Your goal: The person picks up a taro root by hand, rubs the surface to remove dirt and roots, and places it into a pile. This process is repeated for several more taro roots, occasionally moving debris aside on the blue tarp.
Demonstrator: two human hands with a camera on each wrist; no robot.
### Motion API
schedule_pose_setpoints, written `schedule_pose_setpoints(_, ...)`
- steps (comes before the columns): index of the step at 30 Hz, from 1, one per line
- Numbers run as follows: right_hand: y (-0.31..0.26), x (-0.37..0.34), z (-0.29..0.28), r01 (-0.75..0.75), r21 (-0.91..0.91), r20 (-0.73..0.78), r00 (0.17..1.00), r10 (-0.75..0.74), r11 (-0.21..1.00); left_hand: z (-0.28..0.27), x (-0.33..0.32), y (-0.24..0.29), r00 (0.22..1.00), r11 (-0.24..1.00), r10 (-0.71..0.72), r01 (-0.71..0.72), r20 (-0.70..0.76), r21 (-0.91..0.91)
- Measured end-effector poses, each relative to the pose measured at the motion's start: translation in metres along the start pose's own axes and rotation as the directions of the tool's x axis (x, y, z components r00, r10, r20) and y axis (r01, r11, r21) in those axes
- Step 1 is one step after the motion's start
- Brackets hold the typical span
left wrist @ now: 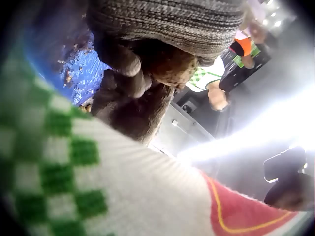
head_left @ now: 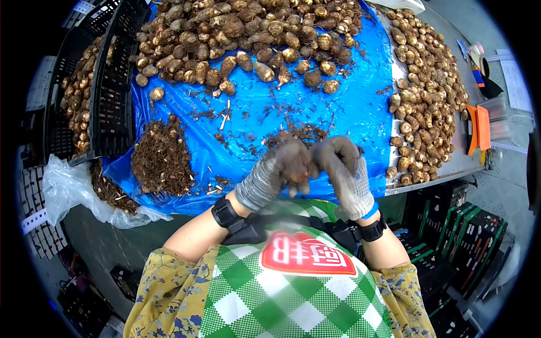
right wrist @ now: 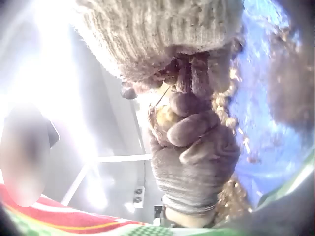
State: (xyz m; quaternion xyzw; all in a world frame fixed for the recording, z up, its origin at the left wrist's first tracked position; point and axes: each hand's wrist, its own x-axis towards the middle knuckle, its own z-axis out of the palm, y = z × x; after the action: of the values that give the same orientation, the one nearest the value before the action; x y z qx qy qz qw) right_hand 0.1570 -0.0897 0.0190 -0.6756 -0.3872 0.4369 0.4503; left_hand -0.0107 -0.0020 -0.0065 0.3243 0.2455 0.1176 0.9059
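Observation:
In front of the apron, both hands wear soiled knit gloves. My left hand [head_left: 284,166] grips a brown taro corm [right wrist: 167,117], its fingers curled round it; a pale yellow patch and shaggy fibres show on its side. In the left wrist view the same taro [left wrist: 172,69] bulges out below the grey cuff. Close against it is my right hand [head_left: 344,172], fingers bent toward the corm. A thin strand [right wrist: 162,96] runs between the taro and the right fingers. I cannot tell whether the right fingertips pinch it.
Unsorted taros [head_left: 236,34] are heaped at the back of a blue plastic sheet [head_left: 332,112]. Cleaner taros [head_left: 428,96] lie on the metal table at right. A pile of root fibres [head_left: 160,160] sits left, near black crates [head_left: 115,73]. An orange object [head_left: 480,129] is at the far right.

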Motion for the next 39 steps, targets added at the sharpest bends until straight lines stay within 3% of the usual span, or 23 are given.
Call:
schedule_pose_setpoints(1, -0.001, 0.001, 0.0, 0.121, -0.043, 0.052, 0.992, -0.118, 0.992, -0.002, 0.001, -0.003, 1.0, 1.0, -0.002, 0.002, 0.015, 0.007)
schedule_pose_setpoints(2, -0.004, 0.003, 0.0, 0.24, -0.081, 0.105, 0.967, -0.232, 0.967, -0.005, 0.003, -0.008, 0.998, 0.991, -0.034, 0.04, 0.053, -0.13)
schedule_pose_setpoints(3, -0.011, 0.002, -0.002, 0.19, -0.038, 0.208, 0.962, -0.178, 0.981, -0.006, 0.005, -0.014, 0.994, 0.961, -0.062, 0.085, 0.095, -0.262)
schedule_pose_setpoints(5, -0.026, 0.001, -0.005, 0.064, 0.012, 0.406, 0.912, -0.063, 0.998, -0.004, 0.006, -0.018, 0.986, 0.992, 0.106, -0.095, 0.131, -0.087)
schedule_pose_setpoints(6, -0.017, 0.005, 0.002, 0.1, 0.082, 0.417, 0.9, -0.125, 0.992, 0.001, 0.003, -0.014, 0.941, 0.921, 0.287, -0.322, 0.177, 0.217)
schedule_pose_setpoints(10, -0.026, -0.008, 0.018, -0.05, 0.164, 0.368, 0.93, -0.014, 0.985, 0.003, 0.01, -0.021, 0.997, 0.984, -0.006, 0.02, 0.079, -0.175)
schedule_pose_setpoints(12, -0.013, -0.009, 0.029, 0.239, 0.029, 0.2, 0.95, -0.24, 0.971, 0.007, 0.013, -0.025, 0.999, 0.958, -0.024, 0.03, 0.025, -0.284)
schedule_pose_setpoints(15, -0.016, -0.007, 0.034, -0.044, 0.264, 0.18, 0.984, -0.005, 0.964, 0.011, 0.016, -0.021, 0.999, 0.972, -0.008, -0.003, -0.044, -0.236)
schedule_pose_setpoints(18, 0.004, -0.004, 0.033, 0.14, -0.1, 0.064, 0.989, -0.134, 0.985, 0.0, 0.03, -0.035, 0.997, 0.963, -0.038, 0.018, -0.07, -0.27)
schedule_pose_setpoints(20, 0.015, -0.003, 0.032, -0.125, -0.019, 0.125, 0.984, 0.126, 0.992, 0.001, 0.035, -0.044, 0.996, 0.961, -0.003, -0.022, -0.089, -0.275)
schedule_pose_setpoints(21, 0.03, 0.0, 0.029, 0.026, -0.147, 0.127, 0.992, -0.007, 0.989, 0.011, 0.032, -0.038, 0.993, 0.965, 0.034, -0.061, -0.111, -0.255)
schedule_pose_setpoints(22, 0.043, 0.002, 0.025, 0.173, -0.271, 0.144, 0.98, -0.137, 0.947, 0.016, 0.021, -0.021, 0.99, 0.999, 0.004, 0.003, -0.142, 0.045)
schedule_pose_setpoints(24, 0.049, 0.004, 0.018, 0.517, -0.634, 0.278, 0.847, -0.453, 0.576, 0.021, 0.024, -0.029, 0.965, 0.948, 0.226, -0.186, -0.132, 0.258)
schedule_pose_setpoints(25, 0.045, 0.008, 0.015, 0.522, -0.573, 0.298, 0.851, -0.433, 0.631, 0.024, 0.026, -0.027, 0.936, 0.891, 0.334, -0.276, -0.111, 0.36)
schedule_pose_setpoints(28, 0.025, 0.009, 0.01, 0.479, -0.389, 0.305, 0.873, -0.38, 0.787, 0.013, 0.021, -0.029, 0.91, 0.746, 0.415, -0.35, 0.015, 0.567)
schedule_pose_setpoints(30, 0.018, 0.007, 0.01, 0.411, -0.273, 0.232, 0.905, -0.355, 0.87, 0.007, 0.02, -0.025, 0.955, 0.888, 0.296, -0.278, 0.009, 0.367)
schedule_pose_setpoints(31, 0.011, 0.006, 0.01, 0.24, -0.061, 0.191, 0.955, -0.225, 0.969, 0.002, 0.018, -0.018, 0.991, 0.986, 0.134, -0.134, 0.007, 0.099)
schedule_pose_setpoints(32, 0.001, 0.005, 0.011, 0.052, 0.16, 0.181, 0.98, -0.081, 0.986, 0.002, 0.015, -0.012, 0.998, 0.984, -0.027, 0.035, 0.05, -0.173)
schedule_pose_setpoints(33, -0.006, 0.005, 0.011, -0.136, 0.37, 0.205, 0.977, 0.063, 0.919, 0.009, 0.013, -0.005, 0.999, 0.98, -0.026, 0.03, 0.018, -0.199)
schedule_pose_setpoints(35, -0.01, 0.002, 0.007, -0.143, 0.372, 0.264, 0.964, 0.043, 0.917, 0.024, 0.011, 0.005, 0.999, 0.968, -0.027, 0.014, -0.047, -0.251)
schedule_pose_setpoints(37, -0.011, -0.001, 0.005, -0.06, 0.325, 0.282, 0.959, -0.036, 0.944, 0.004, 0.015, -0.004, 0.981, 0.934, 0.0, 0.07, 0.196, -0.35)
schedule_pose_setpoints(38, -0.013, -0.002, 0.005, -0.133, 0.388, 0.325, 0.946, 0.0, 0.912, -0.003, 0.016, -0.007, 0.95, 0.913, 0.022, 0.108, 0.312, -0.393)
schedule_pose_setpoints(39, -0.017, -0.003, 0.005, -0.207, 0.445, 0.369, 0.929, 0.032, 0.871, 0.004, 0.015, -0.01, 0.971, 0.979, 0.175, -0.153, 0.161, -0.138)
